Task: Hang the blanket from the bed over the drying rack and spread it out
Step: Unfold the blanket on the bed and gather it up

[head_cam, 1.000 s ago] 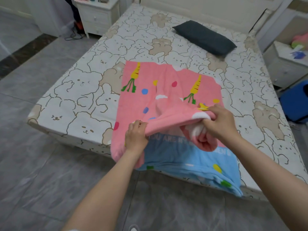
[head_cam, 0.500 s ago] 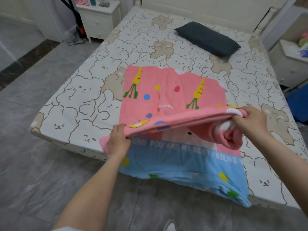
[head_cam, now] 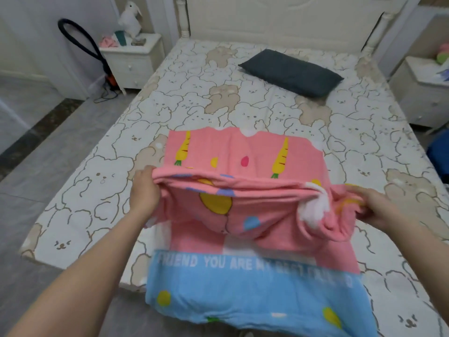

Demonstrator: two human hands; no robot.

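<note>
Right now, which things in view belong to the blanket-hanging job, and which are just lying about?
Job: blanket, left hand, right hand, bed.
Lying about: dark pillow, toy rabbit, nightstand.

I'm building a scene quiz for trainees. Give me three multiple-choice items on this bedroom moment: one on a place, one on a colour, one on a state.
1. Where does the dark grey pillow lie?
A. near the headboard
B. on the floor
C. on a nightstand

2. What colour is the lettered band of the pink cartoon-print blanket?
A. green
B. light blue
C. black

3. How is the blanket held?
A. left hand only
B. untouched
C. left hand and right hand both grip a fold

Answers: 1 A, it lies at the bed's head end; 2 B, white letters on blue; 3 C, fingers curl on fabric at both sides.
</note>
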